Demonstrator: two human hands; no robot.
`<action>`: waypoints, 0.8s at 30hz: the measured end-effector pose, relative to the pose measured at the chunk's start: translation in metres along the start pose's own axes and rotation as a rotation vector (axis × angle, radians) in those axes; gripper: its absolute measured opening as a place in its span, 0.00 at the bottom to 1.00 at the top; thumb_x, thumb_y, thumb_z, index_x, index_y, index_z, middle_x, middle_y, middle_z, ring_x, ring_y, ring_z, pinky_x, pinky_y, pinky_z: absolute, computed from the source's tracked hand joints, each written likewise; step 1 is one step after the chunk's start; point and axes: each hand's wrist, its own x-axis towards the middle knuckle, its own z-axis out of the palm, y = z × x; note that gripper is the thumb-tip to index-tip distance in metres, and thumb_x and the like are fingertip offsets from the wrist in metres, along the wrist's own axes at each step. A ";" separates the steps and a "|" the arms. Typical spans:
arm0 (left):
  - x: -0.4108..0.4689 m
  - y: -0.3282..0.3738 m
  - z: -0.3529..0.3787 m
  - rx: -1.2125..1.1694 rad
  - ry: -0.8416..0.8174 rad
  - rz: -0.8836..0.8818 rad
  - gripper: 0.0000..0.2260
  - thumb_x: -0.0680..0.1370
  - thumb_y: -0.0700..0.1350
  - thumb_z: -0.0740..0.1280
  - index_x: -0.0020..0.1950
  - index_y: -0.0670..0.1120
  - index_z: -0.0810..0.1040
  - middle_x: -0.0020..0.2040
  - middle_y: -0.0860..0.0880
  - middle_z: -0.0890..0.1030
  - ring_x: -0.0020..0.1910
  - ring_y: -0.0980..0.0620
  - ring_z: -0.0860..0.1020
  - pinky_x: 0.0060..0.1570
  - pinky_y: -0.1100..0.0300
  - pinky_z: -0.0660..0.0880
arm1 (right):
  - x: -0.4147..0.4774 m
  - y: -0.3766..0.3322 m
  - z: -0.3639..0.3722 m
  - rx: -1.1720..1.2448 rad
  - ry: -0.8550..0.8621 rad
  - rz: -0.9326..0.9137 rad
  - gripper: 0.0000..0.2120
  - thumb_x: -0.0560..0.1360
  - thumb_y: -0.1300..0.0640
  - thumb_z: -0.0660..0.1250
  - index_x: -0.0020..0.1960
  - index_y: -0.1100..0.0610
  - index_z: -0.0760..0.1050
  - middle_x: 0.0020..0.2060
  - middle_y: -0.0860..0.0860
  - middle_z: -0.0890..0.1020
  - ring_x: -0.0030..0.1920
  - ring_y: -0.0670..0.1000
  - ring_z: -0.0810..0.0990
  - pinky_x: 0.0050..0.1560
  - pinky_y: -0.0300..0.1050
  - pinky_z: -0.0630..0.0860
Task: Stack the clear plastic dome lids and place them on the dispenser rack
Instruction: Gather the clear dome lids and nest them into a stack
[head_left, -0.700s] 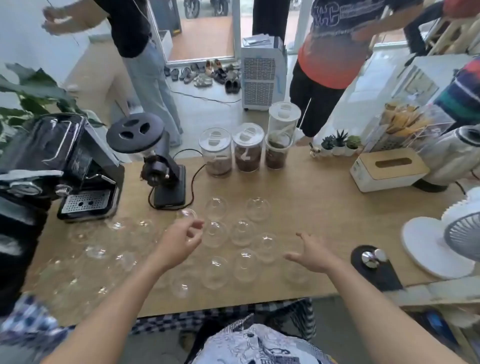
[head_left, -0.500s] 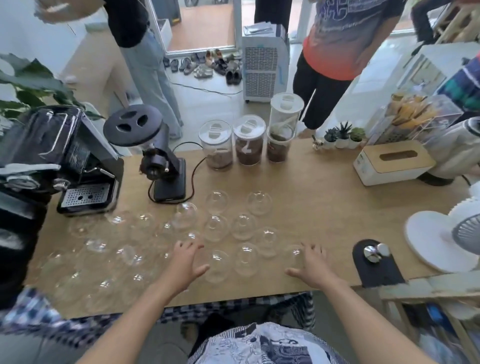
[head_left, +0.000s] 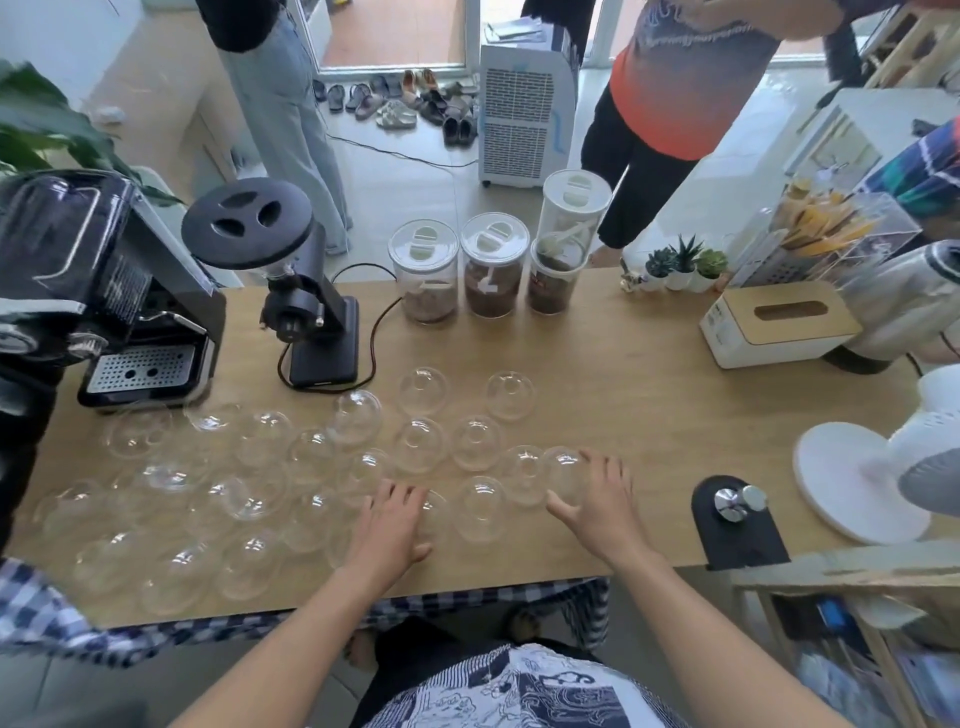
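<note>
Near the desk's front edge, right hand cups a clear dome lid, grip half-closed; left hand rests open, flat, over another lid. Remaining lids scattered leftward.

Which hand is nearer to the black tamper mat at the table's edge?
Right. The right hand is just left of the mat, curled around a dome lid. The left hand is farther left, among other lids.

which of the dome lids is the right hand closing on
The rightmost dome lid in the near cluster: the right hand cups it, thumb below and fingers along its right side; the other lids lie further left.
</note>
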 end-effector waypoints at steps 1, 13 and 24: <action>0.000 -0.002 0.000 -0.012 0.006 0.002 0.35 0.77 0.61 0.77 0.81 0.53 0.70 0.75 0.51 0.75 0.75 0.46 0.68 0.68 0.49 0.70 | 0.002 -0.007 0.002 -0.004 -0.009 -0.028 0.44 0.77 0.37 0.77 0.84 0.54 0.65 0.75 0.53 0.72 0.77 0.56 0.68 0.76 0.55 0.70; -0.010 -0.009 -0.016 -0.268 0.129 0.084 0.38 0.78 0.66 0.74 0.85 0.53 0.68 0.76 0.55 0.73 0.77 0.50 0.66 0.75 0.43 0.69 | 0.011 -0.020 0.037 -0.062 -0.132 -0.037 0.42 0.78 0.37 0.77 0.85 0.47 0.62 0.77 0.53 0.71 0.76 0.58 0.69 0.77 0.58 0.72; 0.004 0.054 0.011 -0.222 0.034 0.156 0.37 0.79 0.62 0.74 0.85 0.52 0.67 0.78 0.52 0.71 0.78 0.48 0.64 0.71 0.50 0.67 | 0.010 0.000 0.041 -0.015 -0.201 -0.042 0.55 0.76 0.37 0.80 0.90 0.48 0.50 0.81 0.57 0.65 0.84 0.60 0.61 0.83 0.64 0.67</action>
